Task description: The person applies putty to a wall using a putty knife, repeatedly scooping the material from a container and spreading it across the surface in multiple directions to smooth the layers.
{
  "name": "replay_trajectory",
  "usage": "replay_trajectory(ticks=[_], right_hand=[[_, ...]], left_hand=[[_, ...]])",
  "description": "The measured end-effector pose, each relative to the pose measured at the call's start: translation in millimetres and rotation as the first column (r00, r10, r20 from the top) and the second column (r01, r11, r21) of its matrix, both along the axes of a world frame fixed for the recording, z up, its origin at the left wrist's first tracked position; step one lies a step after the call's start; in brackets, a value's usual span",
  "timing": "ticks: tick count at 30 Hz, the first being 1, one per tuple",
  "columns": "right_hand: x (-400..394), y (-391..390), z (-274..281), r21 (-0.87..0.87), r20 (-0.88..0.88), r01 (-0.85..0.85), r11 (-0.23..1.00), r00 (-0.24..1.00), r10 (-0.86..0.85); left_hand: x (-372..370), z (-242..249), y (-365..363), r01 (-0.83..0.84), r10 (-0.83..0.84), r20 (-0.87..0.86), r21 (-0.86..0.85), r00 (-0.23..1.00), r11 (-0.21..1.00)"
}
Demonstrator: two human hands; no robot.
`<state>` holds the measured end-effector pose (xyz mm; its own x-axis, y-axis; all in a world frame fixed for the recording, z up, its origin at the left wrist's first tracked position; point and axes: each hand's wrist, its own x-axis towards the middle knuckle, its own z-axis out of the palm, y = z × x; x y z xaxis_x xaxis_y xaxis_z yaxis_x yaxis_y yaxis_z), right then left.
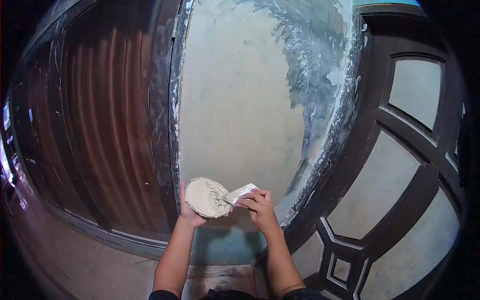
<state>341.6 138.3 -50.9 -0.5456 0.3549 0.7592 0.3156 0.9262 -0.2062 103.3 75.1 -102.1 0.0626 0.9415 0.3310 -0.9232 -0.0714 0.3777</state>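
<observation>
My left hand (pixel 189 214) supports a round, shallow bowl (pixel 212 216) from below and the side, thumb up along its left edge. Thick off-white putty (pixel 200 196) fills it, smooth on the left and ridged on the right. Closed around a putty-smeared scraper (pixel 243 192) is my right hand (pixel 262 209); the scraper's edge meets the putty at the bowl's right side. Both hands are in front of the lower part of a wall panel (pixel 240 125), coated mostly in pale cream. Along its right side, a blue-grey strip (pixel 312 70) shows streaky white smears.
A dark wooden frame with brown, curtain-like folds (pixel 107 130) stands on the left. To the right is a dark-framed door (pixel 400 190) with pale panels. White smears mark the frame edges beside the wall. Below lies a brownish floor (pixel 100 265).
</observation>
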Motion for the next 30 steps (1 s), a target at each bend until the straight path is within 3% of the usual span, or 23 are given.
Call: replay_trajectory(ticks=[6, 13, 16, 30], right_hand=[[4, -9, 8, 0.033, 0.029, -0.027, 0.999, 0.999, 0.026], [1, -18, 8, -0.002, 0.051, -0.059, 0.998, 0.997, 0.060], [2, -21, 11, 0.006, 0.038, -0.081, 0.997, 0.996, 0.081], [6, -23, 6, -0.050, -0.031, -0.043, 0.998, 0.999, 0.042]], left_hand=[[5, 5, -5, 0.053, -0.054, 0.033, 0.030, 0.998, 0.998], [10, 5, -1, -0.019, 0.023, 0.043, -0.093, 0.999, 0.995], [13, 7, -4, 0.014, -0.014, -0.010, -0.036, 1.000, 0.999], [26, 6, -2, -0.015, 0.012, -0.047, -0.072, 0.999, 0.997]])
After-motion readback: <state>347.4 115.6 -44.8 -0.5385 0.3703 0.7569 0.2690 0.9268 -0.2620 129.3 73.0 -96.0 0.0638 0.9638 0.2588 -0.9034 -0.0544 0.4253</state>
